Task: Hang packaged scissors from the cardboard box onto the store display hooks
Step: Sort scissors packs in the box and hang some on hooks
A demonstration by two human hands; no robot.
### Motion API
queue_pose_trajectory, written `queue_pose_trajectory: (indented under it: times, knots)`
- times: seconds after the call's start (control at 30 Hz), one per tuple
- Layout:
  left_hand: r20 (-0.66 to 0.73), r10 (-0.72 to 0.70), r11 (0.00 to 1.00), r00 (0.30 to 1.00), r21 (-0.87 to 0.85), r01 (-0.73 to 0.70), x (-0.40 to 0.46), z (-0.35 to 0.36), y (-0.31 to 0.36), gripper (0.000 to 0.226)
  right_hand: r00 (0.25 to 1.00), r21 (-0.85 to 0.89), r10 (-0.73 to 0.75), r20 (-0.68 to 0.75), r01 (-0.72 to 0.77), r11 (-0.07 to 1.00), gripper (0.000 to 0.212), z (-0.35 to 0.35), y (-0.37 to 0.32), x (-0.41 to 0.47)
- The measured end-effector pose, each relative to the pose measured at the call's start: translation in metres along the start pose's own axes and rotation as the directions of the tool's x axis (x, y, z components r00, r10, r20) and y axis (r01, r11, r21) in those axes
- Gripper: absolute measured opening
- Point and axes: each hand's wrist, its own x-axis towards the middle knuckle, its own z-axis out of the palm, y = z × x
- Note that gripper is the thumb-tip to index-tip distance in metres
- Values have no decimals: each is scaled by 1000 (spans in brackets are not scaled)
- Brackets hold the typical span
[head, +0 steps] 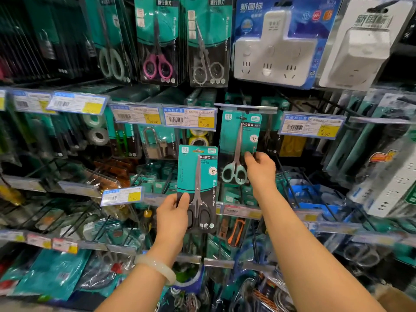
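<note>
Hands gripping packs, left [173,210] black-handled scissors [198,188], right [261,167] green-handled scissors [238,147]

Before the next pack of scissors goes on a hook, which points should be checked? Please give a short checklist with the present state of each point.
1. Left hand has a firm grip on the black-handled scissors pack: ok, thumb on the front, fingers behind its lower left edge.
2. That pack is upright, hang hole at the top: ok.
3. Mint-handled scissors pack is seated on its hook: cannot tell; its top meets the hook under the label strip, but the right hand pinches its right edge.
4. Right hand is free to help: not ok.
5. A free hook for the black-handled pack: cannot tell.
6. Cardboard box with the remaining stock is in reach: cannot tell.
</note>
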Motion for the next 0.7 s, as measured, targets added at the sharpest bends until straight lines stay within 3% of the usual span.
queue_pose_trajectory:
  times: [0.1, 0.17, 0.3, 0.33, 0.53, 0.7]
  knots:
    - [22, 5, 1000, 1000, -3, -5, -3, 7, -2, 17, 999, -119, -51, -8, 49, 992, 47, -4, 7, -10]
    - [52, 1, 1000, 999, -6, -1, -3, 12, -3, 15, 996, -86, -82, 26, 84, 993, 42, -8, 11, -25]
    - [102, 47, 999, 994, 15, -48, -5, 28, -2, 15, 969, -95, -68, 238, 92, 991, 18, -8, 29, -53]
    - [117, 63, 998, 991, 18, -66, -7, 33, -1, 15, 969, -85, -87, 231, 109, 990, 8, -8, 35, -55]
    - [170, 166, 985, 971, -79, -155, -13, 54, 10, 13, 973, 12, -221, 70, 221, 975, 20, -21, 32, -50]
    - [154, 227, 972, 962, -105, -212, -6, 69, 28, 14, 958, 97, -279, 61, 273, 957, 17, -26, 14, -34]
